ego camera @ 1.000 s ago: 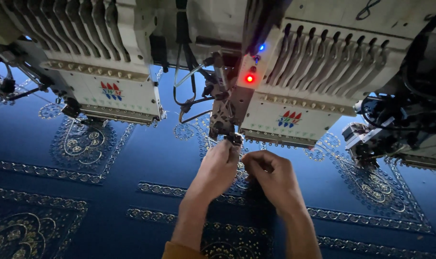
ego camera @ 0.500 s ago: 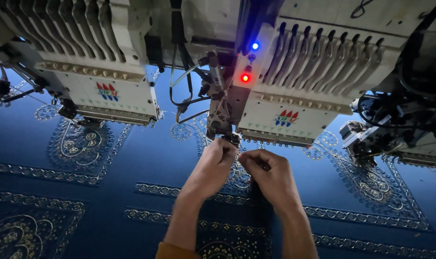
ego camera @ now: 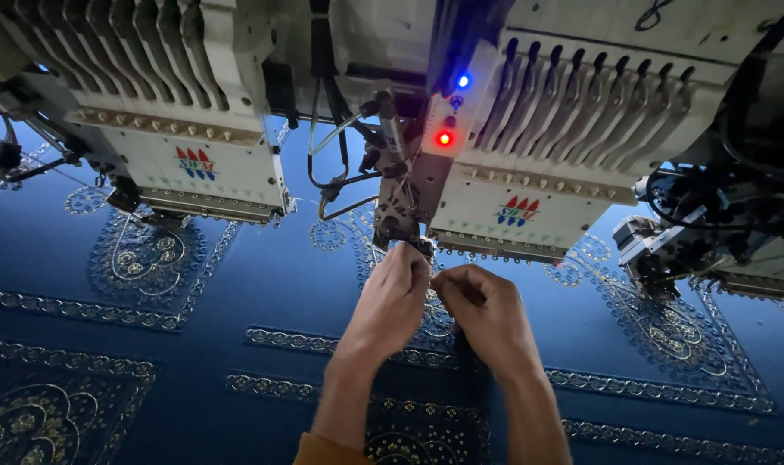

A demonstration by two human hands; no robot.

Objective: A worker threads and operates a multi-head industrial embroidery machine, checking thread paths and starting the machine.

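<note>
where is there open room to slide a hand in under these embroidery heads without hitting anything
Free: the blue cloth between the left head and the left hand, and the cloth below the right head. Crowded: both hands meet at the needle assembly; the right hand sits close beside it.

Open room lies over the blue fabric point(ego camera: 263, 284) below; embroidery heads point(ego camera: 530, 198) and cables point(ego camera: 340, 164) crowd above.

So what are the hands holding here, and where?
Cannot be told: both the left hand and right hand pinch at the needle area of the white embroidery head; anything held is too small.
</note>
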